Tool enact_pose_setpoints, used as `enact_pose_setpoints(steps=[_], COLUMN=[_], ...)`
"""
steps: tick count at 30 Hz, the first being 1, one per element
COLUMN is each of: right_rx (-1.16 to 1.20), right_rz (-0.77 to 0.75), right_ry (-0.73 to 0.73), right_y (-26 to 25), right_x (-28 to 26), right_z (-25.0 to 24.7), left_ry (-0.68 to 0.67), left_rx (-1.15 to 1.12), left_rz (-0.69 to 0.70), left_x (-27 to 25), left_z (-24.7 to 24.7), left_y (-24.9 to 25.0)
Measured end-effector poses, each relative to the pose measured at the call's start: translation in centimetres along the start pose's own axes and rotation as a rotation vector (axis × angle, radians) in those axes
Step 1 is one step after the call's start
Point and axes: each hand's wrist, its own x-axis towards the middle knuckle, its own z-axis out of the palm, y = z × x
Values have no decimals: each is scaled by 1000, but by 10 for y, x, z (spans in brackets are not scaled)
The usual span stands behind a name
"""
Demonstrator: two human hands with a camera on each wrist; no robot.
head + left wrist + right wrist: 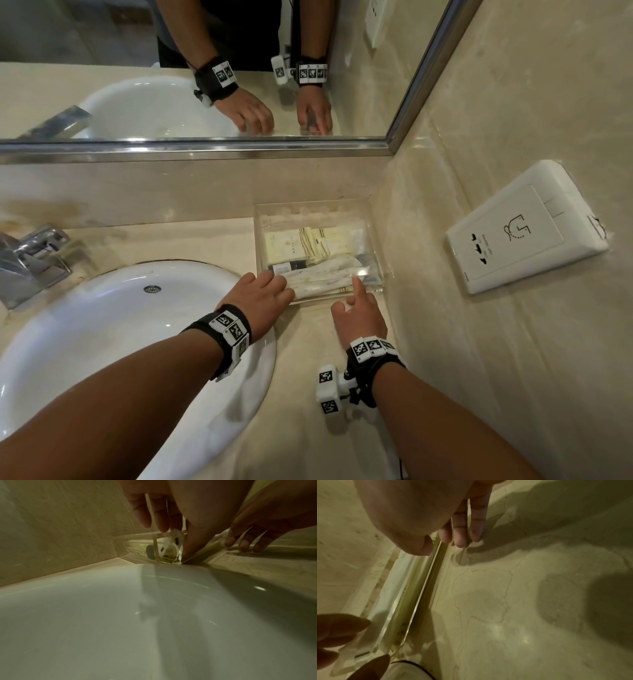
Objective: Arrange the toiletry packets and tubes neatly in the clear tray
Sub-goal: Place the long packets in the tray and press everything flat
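The clear tray stands in the counter's back right corner. It holds cream packets, a small tube with a dark cap and long white packets along its front. My left hand is at the tray's front left corner, its straight fingers resting on the long packets' left end. My right hand is at the front wall, index finger stretched onto the packets' right end. In the right wrist view the other fingers hang straight beside the tray's front wall. The left wrist view shows my thumb at the tray's corner.
A white sink lies left of the tray, under my left wrist, with a chrome tap behind it. A mirror hangs above the counter. A white socket plate sits on the right wall. Bare marble counter lies before the tray.
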Motion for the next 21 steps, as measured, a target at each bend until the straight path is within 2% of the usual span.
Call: enact_pose_setpoints(steps=[5, 9, 12, 21], right_rx=[142, 281, 296, 294], right_rz=[20, 59, 61, 61], right_ry=[22, 66, 75, 75], right_y=[-1, -5, -11, -17], right_x=[3, 4, 3, 4], right_z=[2, 2, 0, -5], left_ry=[17, -32, -85, -95], left_rx=[43, 57, 58, 14], left_rz=[-40, -56, -45, -79], left_x=[4, 7, 7, 11], left_z=[4, 3, -1, -1], left_y=[-6, -14, -14, -20])
